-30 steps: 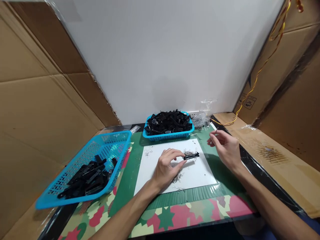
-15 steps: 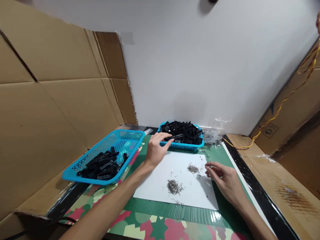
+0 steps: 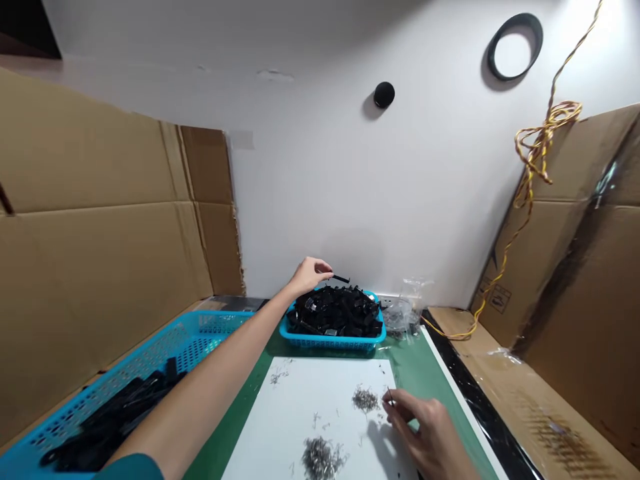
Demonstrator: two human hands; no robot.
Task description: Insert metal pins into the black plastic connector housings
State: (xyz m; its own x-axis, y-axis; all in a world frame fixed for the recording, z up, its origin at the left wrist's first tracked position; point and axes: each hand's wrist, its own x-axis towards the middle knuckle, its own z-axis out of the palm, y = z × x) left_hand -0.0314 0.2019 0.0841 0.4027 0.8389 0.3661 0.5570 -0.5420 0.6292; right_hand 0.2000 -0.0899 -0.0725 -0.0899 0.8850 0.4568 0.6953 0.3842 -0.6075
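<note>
My left hand (image 3: 311, 275) is closed in a pinch on a slim black plastic piece (image 3: 341, 279), held just above the far blue basket (image 3: 330, 343). That basket is heaped with similar black plastic pieces (image 3: 335, 312). My right hand (image 3: 420, 423) hovers over the right edge of a white sheet (image 3: 280, 413), its fingers pinching a thin dark pointed thing (image 3: 390, 396) whose kind I cannot make out. Close to its fingertips lies a small pile of tiny metal pieces (image 3: 365, 399). A larger metal pile (image 3: 321, 459) sits nearer to me, and a few strays (image 3: 280, 375) lie at the sheet's far left corner.
A second blue basket (image 3: 170, 344) with black pieces stands on the left, partly behind my left forearm. Clear plastic bags (image 3: 403, 312) lie right of the far basket. Cardboard walls (image 3: 100, 260) flank the table, and a yellow cable (image 3: 505, 260) hangs on the right.
My left hand has moved away from me and up over the far basket, with the black piece in its fingers. The right hand stays near the small metal pile. The view has tilted upward.
</note>
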